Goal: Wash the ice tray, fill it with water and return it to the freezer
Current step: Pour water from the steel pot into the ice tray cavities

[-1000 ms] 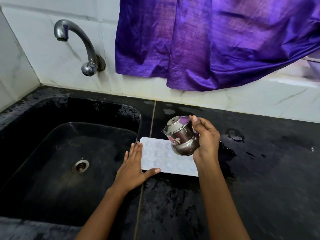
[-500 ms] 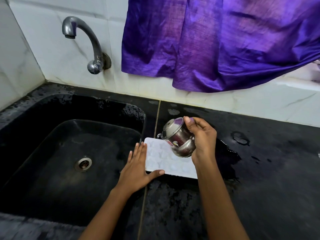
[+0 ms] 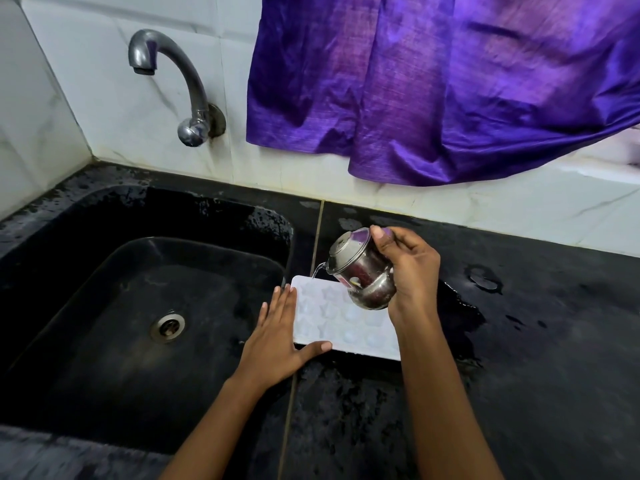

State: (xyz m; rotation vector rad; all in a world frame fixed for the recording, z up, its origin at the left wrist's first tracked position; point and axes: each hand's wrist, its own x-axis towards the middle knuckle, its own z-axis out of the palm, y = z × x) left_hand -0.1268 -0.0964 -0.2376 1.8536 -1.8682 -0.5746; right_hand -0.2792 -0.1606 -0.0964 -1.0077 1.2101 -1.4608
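A white ice tray [image 3: 332, 317] with shaped cells lies flat on the black counter just right of the sink. My left hand [image 3: 280, 330] rests flat against the tray's left edge, fingers straight, thumb along its near edge. My right hand [image 3: 408, 268] grips a small lidded steel pot [image 3: 360, 271] tilted to the left above the tray. A thin stream of water runs from the pot's spout onto the tray's far left corner. The pot and my right forearm hide the tray's right end.
The black sink [image 3: 145, 306] with its drain [image 3: 168, 327] lies to the left, under a steel tap [image 3: 173, 81] on the white tiled wall. A purple cloth [image 3: 433, 84] hangs above the counter [image 3: 536, 341], which is wet around the tray.
My right hand has tipped the steel pot further to the left and water now runs from its spout onto the tray. My left hand stays against the tray's edge.
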